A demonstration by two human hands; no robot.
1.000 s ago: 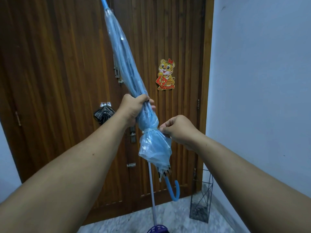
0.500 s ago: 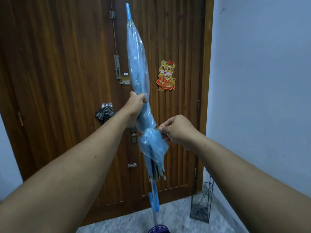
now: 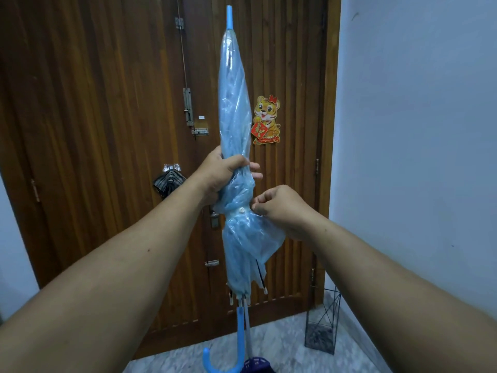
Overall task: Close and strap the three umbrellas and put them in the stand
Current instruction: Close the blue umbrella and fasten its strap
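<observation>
A folded translucent blue umbrella (image 3: 234, 114) stands upright in front of me, tip up, its blue hook handle (image 3: 215, 364) at the bottom edge. My left hand (image 3: 222, 175) grips the rolled canopy at its middle. Just below, a strap with a white snap button (image 3: 241, 210) wraps the canopy. My right hand (image 3: 279, 208) pinches the strap's end at the canopy's right side. A black wire umbrella stand (image 3: 321, 321) sits on the floor in the corner at lower right. A dark checked umbrella (image 3: 169, 183) hangs on the door by the handle.
A wooden door (image 3: 107, 130) with bolts and a tiger sticker (image 3: 266, 119) fills the background. A pale wall (image 3: 416, 130) is on the right. A dark purple object (image 3: 256, 366) with a white pole sits on the marble floor below the umbrella.
The umbrella swung from leaning left to upright and turned, so the snap button now faces me. Its handle dropped lower. My right hand stays at the strap.
</observation>
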